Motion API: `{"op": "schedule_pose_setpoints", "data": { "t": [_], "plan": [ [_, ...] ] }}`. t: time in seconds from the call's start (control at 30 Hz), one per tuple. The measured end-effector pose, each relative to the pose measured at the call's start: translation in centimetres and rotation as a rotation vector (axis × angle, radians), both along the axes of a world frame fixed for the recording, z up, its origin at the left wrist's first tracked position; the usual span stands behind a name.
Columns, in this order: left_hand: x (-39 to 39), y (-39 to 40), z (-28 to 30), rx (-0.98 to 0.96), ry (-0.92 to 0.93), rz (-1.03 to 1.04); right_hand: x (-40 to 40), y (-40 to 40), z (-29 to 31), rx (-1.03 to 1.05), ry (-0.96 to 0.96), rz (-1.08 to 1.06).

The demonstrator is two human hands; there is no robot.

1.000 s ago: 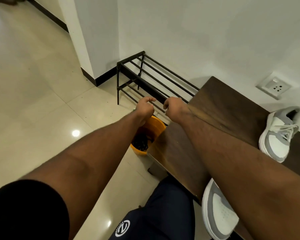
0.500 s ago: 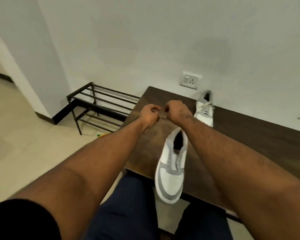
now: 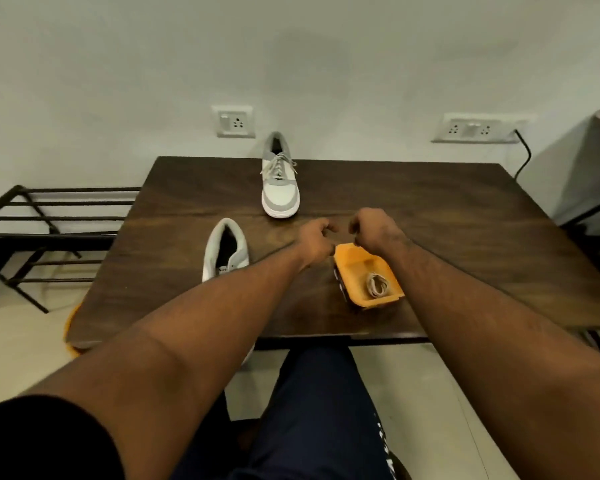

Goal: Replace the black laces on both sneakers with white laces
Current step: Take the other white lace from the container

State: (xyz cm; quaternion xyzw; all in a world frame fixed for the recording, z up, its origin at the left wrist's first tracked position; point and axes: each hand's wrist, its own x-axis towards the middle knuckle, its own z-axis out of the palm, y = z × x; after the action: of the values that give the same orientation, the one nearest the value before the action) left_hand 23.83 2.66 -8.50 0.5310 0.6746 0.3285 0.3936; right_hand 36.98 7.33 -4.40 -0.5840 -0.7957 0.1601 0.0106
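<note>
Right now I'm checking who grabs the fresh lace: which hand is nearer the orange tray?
Right. The right hand hovers just above the orange tray, at its far end; the left hand is beside it, off the tray's left edge.

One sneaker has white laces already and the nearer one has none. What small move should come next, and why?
Probably lower the right hand into the orange tray and pick up the coiled white lace. The near sneaker appears unlaced, the far sneaker is laced, and both hands hover, seemingly holding nothing.
</note>
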Motion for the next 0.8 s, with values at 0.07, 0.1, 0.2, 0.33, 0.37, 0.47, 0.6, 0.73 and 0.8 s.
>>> {"op": "schedule_pose_setpoints", "data": {
  "t": [0.07, 0.1, 0.2, 0.33, 0.37, 0.47, 0.6, 0.73, 0.8],
  "plan": [
    [2.0, 0.3, -0.8, -0.042, 0.014, -0.022, 2.4, 0.0, -2.0, -0.040, -0.005, -0.053],
    [2.6, 0.5, -1.2, -0.052, 0.032, -0.023, 3.1, -0.1, -2.9, -0.064, -0.012, -0.072],
    [3.9, 0.9, -2.3, -0.058, 0.091, -0.048, 4.7, -0.1, -5.3, -0.170, -0.075, -0.066],
    [4.4, 1.1, -4.6, -0.088, 0.169, -0.067, 5.2, -0.1, -7.7, -0.289, -0.122, -0.046],
    [4.3, 0.8, -5.1, -0.083, 0.185, -0.069, 5.1, -0.2, -8.3, -0.298, -0.157, -0.019],
    [4.0, -0.2, -6.5, -0.023, 0.142, -0.066, 4.9, -0.1, -9.7, -0.260, -0.294, 0.081],
    [4.4, -0.9, -7.7, 0.009, 0.185, -0.083, 4.7, 0.4, -10.2, -0.190, -0.317, 0.106],
    [4.2, -0.6, -7.6, 0.041, 0.142, -0.091, 5.0, 0.0, -9.5, -0.206, -0.155, 0.020],
    [4.1, -0.5, -6.9, 0.048, 0.121, -0.050, 5.1, 0.1, -8.8, -0.166, -0.011, -0.049]
  ]
}}
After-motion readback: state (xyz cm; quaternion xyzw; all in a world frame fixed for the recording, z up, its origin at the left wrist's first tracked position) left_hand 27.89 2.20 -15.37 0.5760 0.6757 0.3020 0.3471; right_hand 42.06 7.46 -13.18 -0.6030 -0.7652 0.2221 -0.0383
